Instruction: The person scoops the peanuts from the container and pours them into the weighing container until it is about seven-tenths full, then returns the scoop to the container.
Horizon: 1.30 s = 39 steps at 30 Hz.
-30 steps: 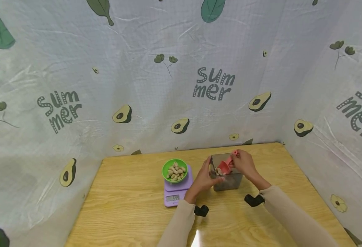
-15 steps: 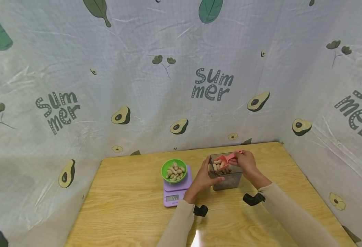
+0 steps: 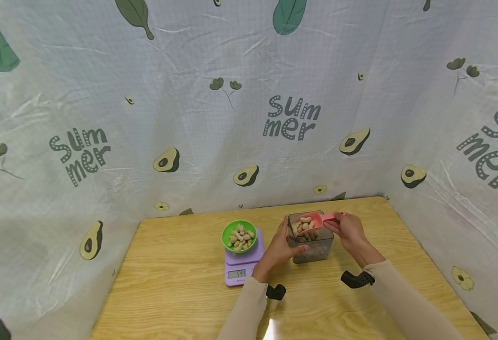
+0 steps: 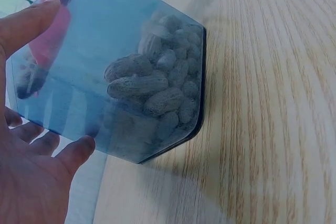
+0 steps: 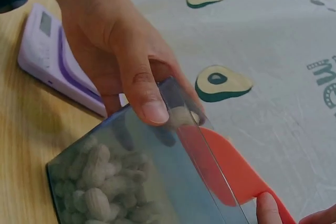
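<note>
In the head view my left hand holds the left side of a clear grey plastic container, thumb on its front and fingers along its side. Peanuts fill the container's lower part. My right hand pinches the handle of a pink scoop by the container's right rim. The scoop's bowl, loaded with several peanuts, is at the level of the container's opening. Through the wall in the right wrist view, the red-pink scoop shows near the rim, with my right fingertips on its handle.
Left of the container, a green bowl of peanuts stands on a purple kitchen scale whose display reads about 544. All of it is on a wooden table, with a printed cloth hanging behind and at the sides.
The scoop has risen from inside the container and levelled out, now carrying peanuts. My right hand has shifted slightly right; my left hand stays on the container.
</note>
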### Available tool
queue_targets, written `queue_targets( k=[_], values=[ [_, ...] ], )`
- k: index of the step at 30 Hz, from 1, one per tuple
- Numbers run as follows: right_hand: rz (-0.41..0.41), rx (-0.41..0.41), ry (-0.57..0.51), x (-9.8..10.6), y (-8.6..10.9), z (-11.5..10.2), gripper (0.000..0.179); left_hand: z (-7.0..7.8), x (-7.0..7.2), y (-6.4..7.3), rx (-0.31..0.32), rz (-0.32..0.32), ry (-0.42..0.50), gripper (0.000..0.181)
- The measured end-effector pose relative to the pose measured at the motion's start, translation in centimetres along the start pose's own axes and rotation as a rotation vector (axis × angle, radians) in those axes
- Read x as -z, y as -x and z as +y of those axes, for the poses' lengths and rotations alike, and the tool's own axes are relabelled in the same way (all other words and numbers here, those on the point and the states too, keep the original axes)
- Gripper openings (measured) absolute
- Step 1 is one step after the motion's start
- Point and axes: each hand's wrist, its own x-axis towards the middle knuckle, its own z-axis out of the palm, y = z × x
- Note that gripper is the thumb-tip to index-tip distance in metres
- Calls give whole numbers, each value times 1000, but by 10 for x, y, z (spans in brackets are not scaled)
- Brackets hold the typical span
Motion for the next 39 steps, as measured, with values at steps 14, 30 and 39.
queue_targets(
  k=[14,30,39],
  values=[
    [-44,15,-116,-4,10,-17,17,8,21,7,-28,57,-104,112],
    [-101,36,-141,-45,18,-21,15,21,71,42,-41,181,-80,108],
    [-108,24,-144,-78,18,-14,16,12,96,60,-44,261,-113,103]
  ],
)
